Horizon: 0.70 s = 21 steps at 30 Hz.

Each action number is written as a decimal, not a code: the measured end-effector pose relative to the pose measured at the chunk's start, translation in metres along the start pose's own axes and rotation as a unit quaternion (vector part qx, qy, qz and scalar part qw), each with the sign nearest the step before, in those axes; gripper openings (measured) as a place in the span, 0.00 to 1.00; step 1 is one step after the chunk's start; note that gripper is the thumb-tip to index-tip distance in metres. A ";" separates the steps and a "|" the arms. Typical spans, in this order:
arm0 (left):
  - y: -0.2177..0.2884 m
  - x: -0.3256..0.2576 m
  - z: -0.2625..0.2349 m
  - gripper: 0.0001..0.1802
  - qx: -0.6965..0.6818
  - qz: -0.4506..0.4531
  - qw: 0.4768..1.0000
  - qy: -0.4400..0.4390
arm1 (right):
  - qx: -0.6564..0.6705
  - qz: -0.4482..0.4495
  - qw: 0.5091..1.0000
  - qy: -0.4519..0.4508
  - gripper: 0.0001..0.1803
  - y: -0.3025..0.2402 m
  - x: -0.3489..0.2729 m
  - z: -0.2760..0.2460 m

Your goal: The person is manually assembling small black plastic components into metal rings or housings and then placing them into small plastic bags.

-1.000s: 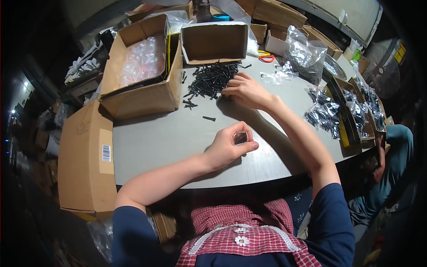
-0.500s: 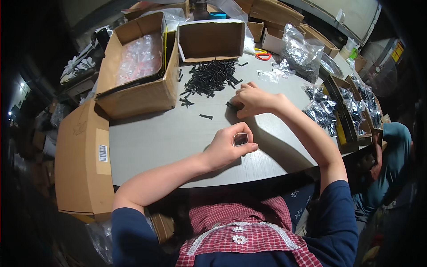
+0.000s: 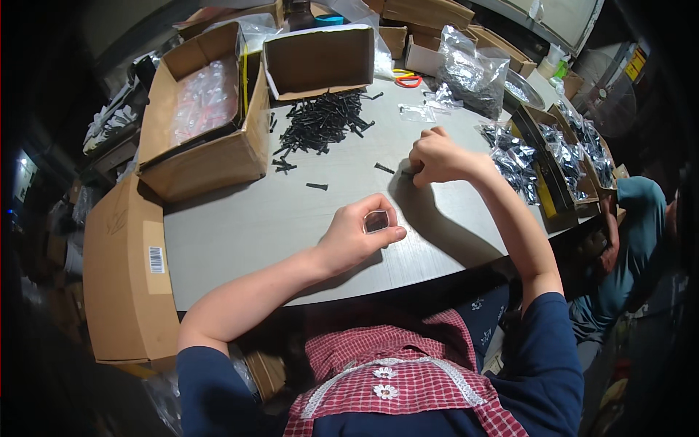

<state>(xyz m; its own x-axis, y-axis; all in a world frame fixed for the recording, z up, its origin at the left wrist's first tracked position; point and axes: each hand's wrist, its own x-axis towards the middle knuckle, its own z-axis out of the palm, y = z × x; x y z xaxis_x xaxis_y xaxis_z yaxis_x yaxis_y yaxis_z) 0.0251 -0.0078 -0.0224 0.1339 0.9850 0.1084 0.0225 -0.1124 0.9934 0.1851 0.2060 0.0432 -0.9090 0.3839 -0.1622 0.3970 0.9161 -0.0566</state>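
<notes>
Left grip (image 3: 349, 231) curls round clear pouch (image 3: 376, 221): seems light, limp. Right grip (image 3: 439, 158): cannot tell if clamped on anything. Black screws (image 3: 324, 122) look stiff, light; pinch mid-length.

Screw pile (image 3: 324, 122) sits toward the far edge of the tabletop (image 3: 240, 244), just in front of a box (image 3: 319, 64). Carton (image 3: 211, 169) with little bags (image 3: 206, 105) in it takes the far left corner, packet boxes (image 3: 558, 194) line the right edge, loose screw (image 3: 384, 168) just left of the right hand (image 3: 440, 158).

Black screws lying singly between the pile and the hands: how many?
2: one screw in front of the pile, another screw near the right hand, which may hide more.
</notes>
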 end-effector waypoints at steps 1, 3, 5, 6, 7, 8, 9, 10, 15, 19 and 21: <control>-0.001 0.000 0.001 0.10 -0.004 0.002 1.000 0.001 | 0.001 0.007 1.000 0.007 0.15 0.001 -0.002 -0.002; 0.000 0.001 0.001 0.10 -0.010 0.010 1.000 0.002 | 0.030 -0.006 0.998 0.053 0.13 -0.001 0.000 -0.001; -0.001 0.003 0.004 0.10 -0.016 0.019 1.000 -0.001 | 0.009 -0.019 0.980 0.196 0.12 -0.008 0.010 0.013; -0.001 0.003 0.004 0.10 -0.035 0.013 0.999 0.002 | -0.022 -0.016 0.976 0.215 0.13 -0.011 0.017 0.025; -0.001 0.004 0.003 0.10 -0.053 0.006 0.999 0.006 | -0.108 0.003 0.975 0.196 0.15 -0.017 0.025 0.033; 0.000 0.004 0.002 0.10 -0.051 0.007 0.999 0.005 | -0.101 0.029 0.979 0.173 0.16 -0.017 0.030 0.037; 0.000 0.005 0.001 0.10 -0.060 0.000 0.998 0.008 | -0.093 0.054 0.983 0.150 0.17 -0.016 0.033 0.039; 0.002 0.004 0.001 0.10 -0.071 -0.007 0.997 0.013 | -0.092 0.053 0.983 0.149 0.17 -0.018 0.032 0.038; 0.007 0.006 -0.005 0.11 -0.061 -0.011 0.997 0.034 | 0.117 -0.045 0.968 0.217 0.14 -0.023 0.011 0.021; 0.006 0.007 -0.006 0.11 -0.081 0.009 0.994 0.073 | 0.516 -0.174 0.800 0.250 0.09 -0.060 -0.007 0.019; 0.006 0.007 -0.007 0.11 -0.109 -0.005 0.990 0.090 | 0.476 -0.211 0.823 0.228 0.09 -0.071 -0.012 0.022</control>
<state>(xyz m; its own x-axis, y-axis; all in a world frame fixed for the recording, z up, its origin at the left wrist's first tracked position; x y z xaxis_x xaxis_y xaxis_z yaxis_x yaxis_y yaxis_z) 0.0197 -0.0005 -0.0152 -0.0444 0.9955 0.0836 -0.1938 -0.0907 0.9768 0.1703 0.1336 0.0277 -0.8588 0.2567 0.4434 -0.2437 0.5565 -0.7943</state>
